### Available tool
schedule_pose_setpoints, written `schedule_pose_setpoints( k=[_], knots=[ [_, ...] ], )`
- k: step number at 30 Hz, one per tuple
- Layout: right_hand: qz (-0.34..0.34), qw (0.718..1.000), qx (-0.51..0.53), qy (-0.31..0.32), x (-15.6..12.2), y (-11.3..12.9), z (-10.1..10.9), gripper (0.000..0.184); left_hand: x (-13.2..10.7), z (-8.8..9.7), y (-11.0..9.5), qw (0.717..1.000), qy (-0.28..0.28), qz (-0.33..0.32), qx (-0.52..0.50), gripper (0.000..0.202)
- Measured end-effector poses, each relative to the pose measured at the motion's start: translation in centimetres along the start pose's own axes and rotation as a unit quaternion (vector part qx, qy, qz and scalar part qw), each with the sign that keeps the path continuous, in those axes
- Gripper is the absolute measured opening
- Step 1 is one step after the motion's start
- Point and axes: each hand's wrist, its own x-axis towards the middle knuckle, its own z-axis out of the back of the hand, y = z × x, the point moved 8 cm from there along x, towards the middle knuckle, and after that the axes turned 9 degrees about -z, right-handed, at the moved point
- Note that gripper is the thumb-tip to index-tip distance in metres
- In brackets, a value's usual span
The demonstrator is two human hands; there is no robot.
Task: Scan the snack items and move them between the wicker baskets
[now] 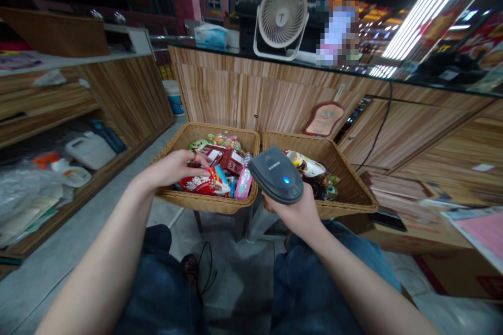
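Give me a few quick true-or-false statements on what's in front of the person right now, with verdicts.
1. The right hand holds a grey handheld scanner. True.
2. Its light glows red. False: it glows blue.
3. The left hand is over a red snack bag in the left wicker basket. True.
4. The right wicker basket is empty. False: it holds packaged snacks.
5. A white desk fan stands on the wooden counter. True.
6. The left wicker basket stands on top of the wooden counter. False: it stands lower, in front of it.
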Motion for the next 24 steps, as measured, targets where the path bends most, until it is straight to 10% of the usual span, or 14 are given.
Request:
schedule_pose_setpoints(
  k=[6,12,24],
  knots=[
    [-0.005,1.0,0.004,-0.01,0.2,0.6,0.5,0.013,-1.0,4.4,-1.8,0.945,-0.319,0.004,0.066,0.047],
    [-0.002,1.0,0.007,-0.006,0.2,0.4,0.4,0.013,1.5,0.3,0.1,0.968,-0.129,0.003,0.216,0.051],
    [-0.013,1.0,0.014,0.018,0.0,0.3,-0.3,0.022,2.8,0.3,6.5,0.957,0.035,0.185,0.222,0.118]
  ],
)
